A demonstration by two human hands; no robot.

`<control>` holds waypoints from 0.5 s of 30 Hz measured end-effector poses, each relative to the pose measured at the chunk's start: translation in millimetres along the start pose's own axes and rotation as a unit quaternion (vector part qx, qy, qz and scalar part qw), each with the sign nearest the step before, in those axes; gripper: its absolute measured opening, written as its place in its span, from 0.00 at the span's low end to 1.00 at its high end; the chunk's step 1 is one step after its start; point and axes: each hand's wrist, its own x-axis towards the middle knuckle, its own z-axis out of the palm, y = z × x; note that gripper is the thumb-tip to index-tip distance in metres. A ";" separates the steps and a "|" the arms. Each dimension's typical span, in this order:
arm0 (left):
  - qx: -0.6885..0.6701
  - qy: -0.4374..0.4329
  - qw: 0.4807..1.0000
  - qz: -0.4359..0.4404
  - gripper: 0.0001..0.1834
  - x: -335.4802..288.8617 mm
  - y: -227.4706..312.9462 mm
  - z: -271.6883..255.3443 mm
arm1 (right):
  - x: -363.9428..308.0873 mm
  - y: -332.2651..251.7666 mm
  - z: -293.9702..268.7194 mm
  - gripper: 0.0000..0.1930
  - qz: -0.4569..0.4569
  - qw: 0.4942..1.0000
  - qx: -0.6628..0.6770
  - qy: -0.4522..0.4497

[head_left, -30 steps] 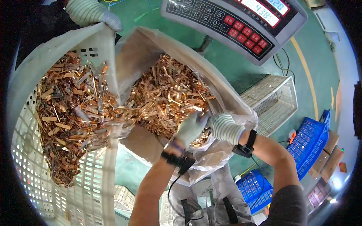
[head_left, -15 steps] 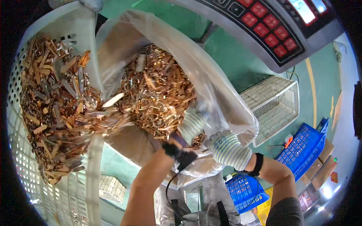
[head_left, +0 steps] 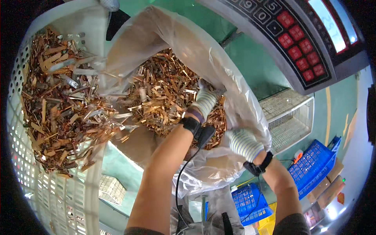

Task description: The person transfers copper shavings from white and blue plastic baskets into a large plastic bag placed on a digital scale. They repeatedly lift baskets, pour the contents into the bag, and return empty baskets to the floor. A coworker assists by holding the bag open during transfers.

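Note:
A large clear plastic bag (head_left: 235, 90) stands open in front of me, holding a heap of small copper-coloured metal pieces (head_left: 164, 98). At its left, a tilted white perforated basket (head_left: 78, 196) sheds more of these pieces into it, blurred as they slide. My left hand (head_left: 205, 102), in a striped glove, reaches into the bag against the heap at its right side; its fingertips are partly hidden among the pieces. At the bag's near right edge, my right hand (head_left: 245, 144), gloved alike, is closed on the plastic, fingers slightly blurred.
Another person's gloved hand (head_left: 110, 4) is on the basket's far rim. A scale's keypad and display panel (head_left: 290, 43) overhangs the upper right. White crates (head_left: 288, 117), blue baskets (head_left: 315, 166) and cardboard boxes (head_left: 329, 192) stand on the green floor.
My left hand has moved farther into the bag, up and right. My right hand has shifted slightly right along the bag's edge. Pieces keep sliding from the basket, and the view has shifted.

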 end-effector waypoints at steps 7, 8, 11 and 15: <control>0.374 0.027 0.927 0.019 0.29 40.9 -6.2 -36.8 | -17.0 -17.1 4.0 0.07 -0.093 0.995 -0.019 -0.013; 0.370 0.026 0.928 0.019 0.27 33.3 -1.9 -43.7 | -16.6 -17.1 4.6 0.07 -0.097 0.995 -0.004 -0.007; 0.350 -0.035 0.934 -0.057 0.19 -9.0 17.3 -60.9 | -17.1 -14.0 7.0 0.08 -0.071 0.997 -0.009 -0.040; 0.211 0.010 0.977 -0.008 0.12 -73.2 56.0 -79.1 | -21.3 -3.2 7.4 0.13 -0.032 0.999 -0.029 -0.014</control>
